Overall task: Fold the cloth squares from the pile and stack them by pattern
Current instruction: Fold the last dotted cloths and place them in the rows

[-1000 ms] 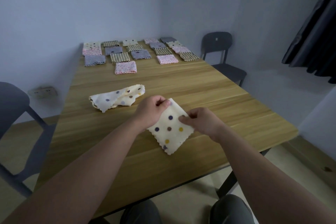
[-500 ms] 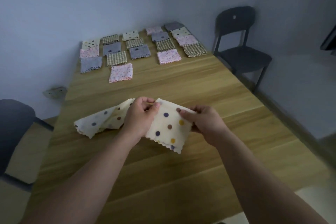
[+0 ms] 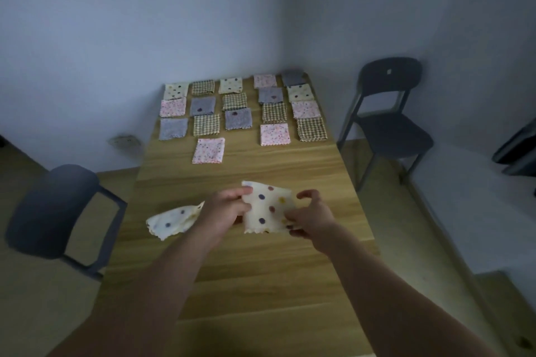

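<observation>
A folded cream cloth with coloured dots (image 3: 268,207) is held above the middle of the wooden table (image 3: 261,284). My left hand (image 3: 224,207) pinches its left edge near the top corner. My right hand (image 3: 311,216) grips its lower right edge, index finger raised. A second cream dotted cloth (image 3: 172,220) lies loosely crumpled on the table just left of my left hand. At the far end several folded squares lie in rows: pink floral (image 3: 208,151), grey (image 3: 173,128), checked (image 3: 206,124) and cream dotted (image 3: 176,90).
A dark chair (image 3: 390,113) stands at the table's right side and another chair (image 3: 55,211) at its left. A wall socket (image 3: 124,142) sits low on the back wall. Bare wood lies between the held cloth and the folded rows.
The view has tilted and pulled back, so the table looks longer. The held cloth has lifted and turned more upright between my hands, which keep their hold on it.
</observation>
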Tool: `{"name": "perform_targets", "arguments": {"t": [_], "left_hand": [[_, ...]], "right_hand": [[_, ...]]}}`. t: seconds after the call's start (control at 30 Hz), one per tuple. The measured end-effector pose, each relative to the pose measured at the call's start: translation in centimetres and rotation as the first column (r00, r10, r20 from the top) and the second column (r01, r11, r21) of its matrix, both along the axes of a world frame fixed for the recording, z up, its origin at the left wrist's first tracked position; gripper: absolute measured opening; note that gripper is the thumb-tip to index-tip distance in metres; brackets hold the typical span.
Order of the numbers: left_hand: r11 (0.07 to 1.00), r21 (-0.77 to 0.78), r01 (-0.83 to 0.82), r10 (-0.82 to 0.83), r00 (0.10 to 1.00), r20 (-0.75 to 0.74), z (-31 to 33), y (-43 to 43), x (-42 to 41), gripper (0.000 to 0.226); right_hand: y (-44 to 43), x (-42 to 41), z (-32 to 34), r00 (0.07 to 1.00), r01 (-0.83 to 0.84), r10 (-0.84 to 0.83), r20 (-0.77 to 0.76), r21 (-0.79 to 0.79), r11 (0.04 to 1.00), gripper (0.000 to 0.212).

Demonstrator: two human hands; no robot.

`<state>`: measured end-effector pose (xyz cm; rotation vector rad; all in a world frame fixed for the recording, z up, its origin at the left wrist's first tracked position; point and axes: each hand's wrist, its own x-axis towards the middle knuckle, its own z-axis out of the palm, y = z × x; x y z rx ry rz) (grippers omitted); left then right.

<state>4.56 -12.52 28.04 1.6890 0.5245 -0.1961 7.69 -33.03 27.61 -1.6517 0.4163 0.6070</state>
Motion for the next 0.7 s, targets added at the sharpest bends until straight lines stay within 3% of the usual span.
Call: {"name": "perform_targets", "arguments": {"t": [0.17,0.33,0.53,0.7], "left_hand": [[0.979,0.178,0.097,-0.091,0.995,-0.046,-1.4,1.9,3.2,0.060],[0.933,0.316,0.173,-0.166,0.985,-0.050,-5.7,6.0,10.6,0.063],[0.794,0.532,0.295,-0.319,0.947,-0.049,-10.5,10.1,20.3,0.055],[0.765,0.549,0.336,-0.353,0.932,-0.078,-16.0,13.4,27.8,0.053]], "right_hand": [[2.7,4.1,-1.5,0.984,-0.103,0.126,0.126,-0.175,0.979,0.012],[7.4,11.4,-5.2,0.976,-0.152,0.189,0.107,-0.285,0.946,0.028],[12.5,20.2,-9.4,0.960,-0.207,0.264,0.091,-0.403,0.892,0.041],[16.1,26.7,-14.2,0.952,-0.189,0.278,0.127,-0.468,0.863,0.041]]}}
